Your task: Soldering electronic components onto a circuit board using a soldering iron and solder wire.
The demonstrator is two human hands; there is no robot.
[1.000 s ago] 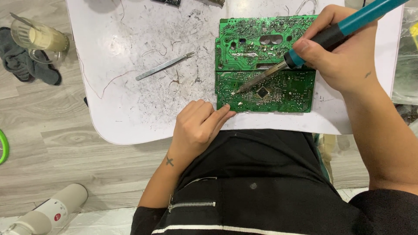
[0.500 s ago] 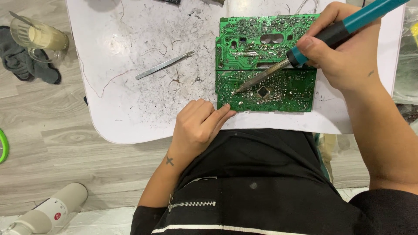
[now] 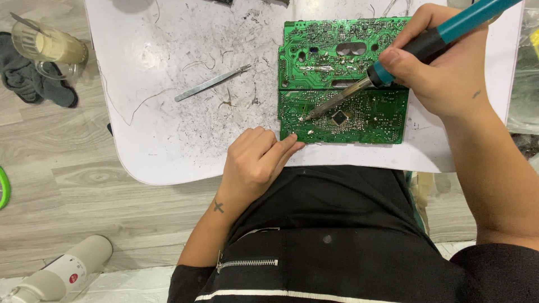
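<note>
Looking down from head height at a white table [image 3: 168, 151] w/ rounded corner, surface dusted w/ dark specks and bits of thin wire. Green circuit board [image 3: 342, 84] lies flat near the table's front edge, solder side up, small black square chip near its lower middle. Right hand [image 3: 443, 62] is wrapped in a pen-style grip around a soldering iron [image 3: 426, 42] w/ teal handle and black collar; the metal tip slants down-left and meets the board's lower left area. Left hand [image 3: 255, 163] rests at the table edge, fingers loosely curled, holding nothing, fingertips touching the board's lower left corner. Small cross-shaped mark on that wrist. Metal tweezers [image 3: 210, 84] lie on the table left of the board, apart from both hands. On the wood-look floor, far left: clear glass [image 3: 48, 47] w/ pale contents, standing beside dark grey slippers [image 3: 33, 78]. Bottom left: white cylindrical device [image 3: 67, 272] w/ a small round red label, print too small to tell. Person wears black top w/ a zip.
</note>
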